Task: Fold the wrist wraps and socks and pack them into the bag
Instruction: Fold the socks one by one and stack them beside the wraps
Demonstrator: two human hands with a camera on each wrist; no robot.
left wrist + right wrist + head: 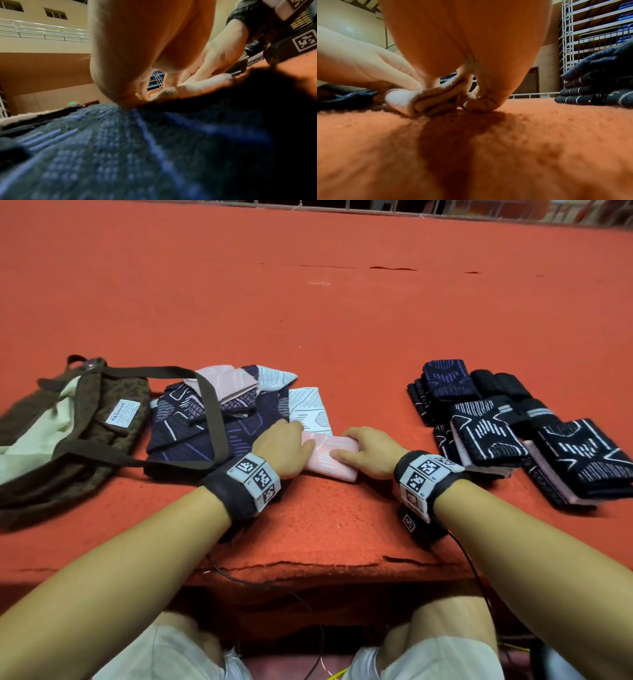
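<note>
Left hand [286, 448] and right hand [368, 451] both pinch the folded pink sock [330, 455]; bag [68, 433] at nine o'clock

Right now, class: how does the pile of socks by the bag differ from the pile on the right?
The left pile is loose and spread out, mixing navy, pink and white; the right pile is folded into neat, mostly dark stacks. The bag strap lies across the left pile; nothing crosses the right pile. Both rest on the orange mat, outside the bag.
</note>
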